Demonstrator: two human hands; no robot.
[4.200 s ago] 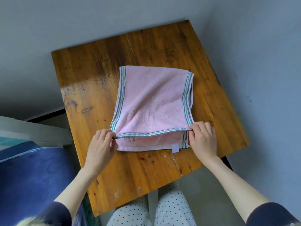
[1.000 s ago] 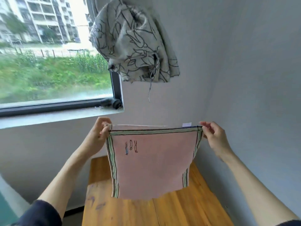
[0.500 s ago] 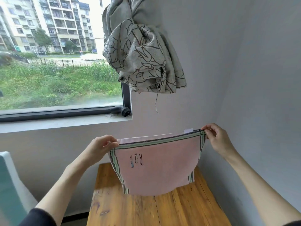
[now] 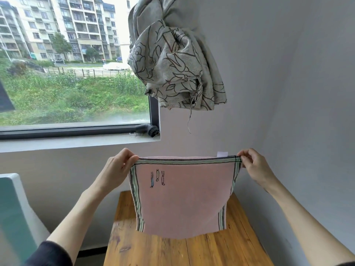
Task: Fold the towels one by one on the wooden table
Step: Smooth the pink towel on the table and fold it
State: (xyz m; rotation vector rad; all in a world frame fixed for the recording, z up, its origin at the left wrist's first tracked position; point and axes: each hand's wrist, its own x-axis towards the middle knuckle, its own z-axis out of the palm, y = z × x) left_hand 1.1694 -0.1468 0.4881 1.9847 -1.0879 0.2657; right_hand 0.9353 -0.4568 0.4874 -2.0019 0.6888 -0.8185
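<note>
Head view: left hand (image 4: 117, 166) and right hand (image 4: 253, 166) pinch half-folded pink towel (image 4: 182, 198), lifted off tabletop (image 4: 172, 252) toward 12 o'clock, next fold pending.

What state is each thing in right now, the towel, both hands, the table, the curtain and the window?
pink towel: folded double, held up, hanging above the table
left hand: pinching the towel's top left corner
right hand: pinching its top right corner
wooden table: bare where visible
curtain: knotted up
window: closed
</note>
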